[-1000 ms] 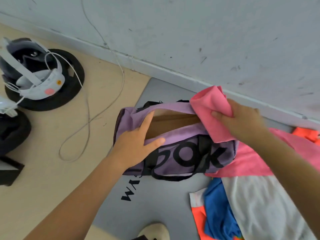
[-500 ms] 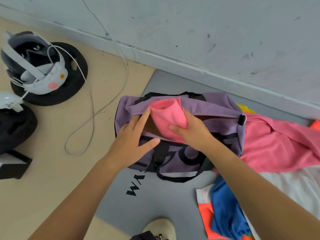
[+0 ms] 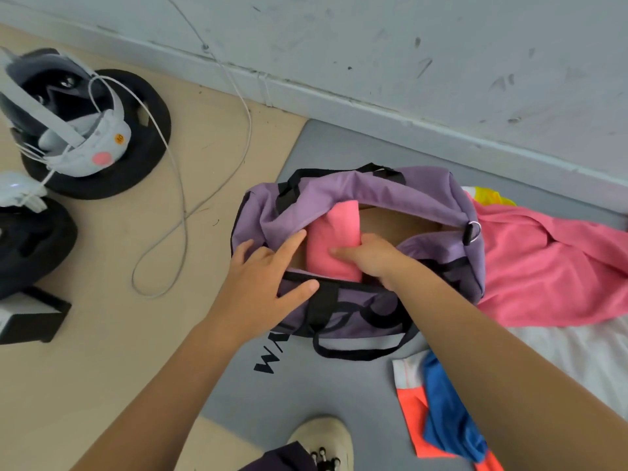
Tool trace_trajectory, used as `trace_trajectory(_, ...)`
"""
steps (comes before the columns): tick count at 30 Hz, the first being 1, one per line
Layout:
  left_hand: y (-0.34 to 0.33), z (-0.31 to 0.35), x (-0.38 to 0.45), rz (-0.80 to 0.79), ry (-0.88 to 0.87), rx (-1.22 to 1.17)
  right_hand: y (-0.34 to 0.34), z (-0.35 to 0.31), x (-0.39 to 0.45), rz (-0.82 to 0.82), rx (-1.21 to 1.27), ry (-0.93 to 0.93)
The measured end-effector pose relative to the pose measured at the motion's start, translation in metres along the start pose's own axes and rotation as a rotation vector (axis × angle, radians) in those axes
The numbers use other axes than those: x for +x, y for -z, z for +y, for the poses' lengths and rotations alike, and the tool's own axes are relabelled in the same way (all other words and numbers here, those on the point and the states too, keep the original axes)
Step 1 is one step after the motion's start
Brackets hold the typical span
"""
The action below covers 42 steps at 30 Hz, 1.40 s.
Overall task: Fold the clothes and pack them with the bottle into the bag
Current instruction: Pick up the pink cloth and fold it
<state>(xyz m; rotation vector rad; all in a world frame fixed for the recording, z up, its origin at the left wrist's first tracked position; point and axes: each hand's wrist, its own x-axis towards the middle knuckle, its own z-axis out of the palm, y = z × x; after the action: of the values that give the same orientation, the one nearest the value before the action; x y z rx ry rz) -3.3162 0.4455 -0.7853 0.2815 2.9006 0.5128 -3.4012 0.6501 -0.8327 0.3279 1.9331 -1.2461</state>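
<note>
Packing step: right hand (image 3: 368, 258) grips the folded pink cloth (image 3: 334, 244) inside the bag (image 3: 438, 198); left hand (image 3: 268, 277), fingers straight, spreads its opening; next, release it

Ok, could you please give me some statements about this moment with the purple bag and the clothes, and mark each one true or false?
1. The folded pink cloth lies inside the open purple fabric duffel bag. True.
2. The right hand rests on the grey floor mat. False: it holds the pink cloth inside the bag.
3. The left hand lies with spread fingers on the bag's left rim. True.
4. The bag is zipped shut. False: its top gapes open and a brown inside shows.
5. A loose pink garment lies on the right of the bag. True.
6. A bottle stands in the bag. False: no bottle is visible.
</note>
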Motion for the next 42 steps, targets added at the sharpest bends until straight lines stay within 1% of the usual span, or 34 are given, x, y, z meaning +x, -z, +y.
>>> trace_trajectory(2,-0.002,-0.003,-0.008,-0.034,0.008,0.032,-0.008,0.005,0.006,0.094,0.012,-0.012)
trace_trajectory(4,-0.004,-0.005,-0.011,-0.055,0.015,0.055,-0.012,0.004,0.010,0.195,0.145,0.029)
trace_trajectory(5,-0.004,-0.006,-0.011,-0.058,0.021,0.059,-0.016,0.002,0.012,0.187,0.204,0.046)
trace_trajectory(6,-0.004,-0.007,-0.012,-0.058,0.029,0.059,-0.020,0.002,0.013,0.130,0.236,0.061)
trace_trajectory(9,-0.005,-0.010,-0.012,-0.043,0.043,0.046,-0.037,0.006,0.017,-0.166,0.236,0.087)
trace_trajectory(10,-0.005,-0.010,-0.011,-0.040,0.051,0.041,-0.042,0.007,0.018,-0.212,0.247,0.096)
trace_trajectory(11,-0.005,-0.011,-0.012,-0.036,0.061,0.035,-0.046,0.007,0.019,-0.213,0.257,0.097)
trace_trajectory(14,-0.005,-0.013,-0.012,-0.039,0.076,0.016,-0.055,0.003,0.027,-0.048,0.242,0.078)
trace_trajectory(15,-0.005,-0.015,-0.013,-0.038,0.079,0.017,-0.058,0.002,0.030,-0.033,0.222,0.103)
trace_trajectory(16,-0.004,-0.016,-0.013,-0.034,0.086,0.019,-0.062,-0.001,0.029,-0.064,0.218,0.136)
trace_trajectory(18,-0.002,-0.017,-0.013,-0.029,0.110,0.014,-0.068,-0.006,0.026,-0.177,0.264,0.157)
trace_trajectory(20,0.000,-0.016,-0.013,-0.031,0.131,-0.003,-0.063,-0.007,0.022,-0.212,0.253,0.151)
trace_trajectory(21,0.002,-0.016,-0.012,-0.028,0.138,-0.003,-0.054,-0.007,0.017,-0.201,0.195,0.167)
trace_trajectory(22,0.003,-0.015,-0.012,-0.010,0.139,0.006,-0.041,-0.006,0.012,-0.164,0.077,0.201)
trace_trajectory(23,0.004,-0.012,-0.011,0.024,0.126,0.015,-0.025,-0.004,0.005,-0.107,-0.089,0.239)
trace_trajectory(25,0.002,-0.002,-0.005,0.085,0.041,-0.009,0.012,0.004,-0.015,0.045,-0.433,0.332)
trace_trajectory(26,-0.001,0.005,0.000,0.066,-0.016,-0.051,0.031,0.007,-0.027,0.139,-0.588,0.403)
trace_trajectory(27,-0.003,0.013,0.006,0.006,-0.063,-0.091,0.048,0.011,-0.038,0.243,-0.763,0.464)
trace_trajectory(28,-0.005,0.020,0.012,-0.074,-0.094,-0.104,0.063,0.012,-0.050,0.338,-0.953,0.487)
trace_trajectory(29,-0.007,0.023,0.018,-0.150,-0.106,-0.085,0.074,0.012,-0.060,0.406,-1.120,0.471)
trace_trajectory(30,-0.008,0.024,0.023,-0.209,-0.104,-0.035,0.081,0.009,-0.068,0.450,-1.223,0.441)
trace_trajectory(32,-0.004,0.015,0.031,-0.247,-0.070,0.121,0.088,0.002,-0.078,0.493,-1.272,0.432)
trace_trajectory(34,0.006,0.001,0.034,-0.237,0.008,0.238,0.096,-0.009,-0.085,0.479,-1.179,0.500)
trace_trajectory(35,0.011,-0.006,0.033,-0.244,0.056,0.242,0.100,-0.015,-0.088,0.447,-1.108,0.535)
trace_trajectory(37,0.019,-0.015,0.029,-0.275,0.122,0.188,0.110,-0.022,-0.095,0.383,-1.041,0.562)
trace_trajectory(39,0.026,-0.017,0.024,-0.295,0.156,0.115,0.120,-0.024,-0.106,0.318,-1.072,0.549)
trace_trajectory(41,0.029,-0.011,0.020,-0.273,0.174,0.012,0.126,-0.022,-0.119,0.253,-1.179,0.520)
trace_trajectory(42,0.030,-0.004,0.017,-0.257,0.172,-0.064,0.128,-0.020,-0.123,0.240,-1.295,0.524)
